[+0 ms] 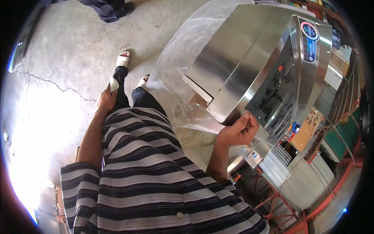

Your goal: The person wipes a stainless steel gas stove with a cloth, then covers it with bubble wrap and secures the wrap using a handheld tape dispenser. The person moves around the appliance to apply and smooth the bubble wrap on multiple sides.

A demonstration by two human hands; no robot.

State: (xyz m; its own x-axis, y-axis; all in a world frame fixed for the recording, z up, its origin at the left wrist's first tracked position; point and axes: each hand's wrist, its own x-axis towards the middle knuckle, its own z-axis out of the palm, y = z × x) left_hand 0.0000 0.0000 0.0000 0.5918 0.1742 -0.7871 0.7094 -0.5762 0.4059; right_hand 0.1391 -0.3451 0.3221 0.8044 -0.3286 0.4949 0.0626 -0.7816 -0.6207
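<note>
My left hand (pixel 106 100) hangs low beside my leg, closed round a bunched white cloth (pixel 113 84). A large stainless-steel appliance (pixel 233 48) fills the upper right, with a curved front panel and a coloured sticker (pixel 310 41) on it. At its near lower corner, my right hand (pixel 240 130) is closed with fingers curled and thumb against them. Whatever those fingers pinch, if anything, is too small to make out. Clear bubble wrap (pixel 187 46) spreads behind and under the appliance. Dark parts (pixel 272 85) show through the opening in its front.
A wooden board with round pieces (pixel 307 128) lies beyond the appliance at right. Near it stand ribbed pale sheets (pixel 296 175) and red metal framing (pixel 331 195). Cracked concrete floor (pixel 58 58) lies left. Another person's dark-clothed leg (pixel 107 7) shows at the top.
</note>
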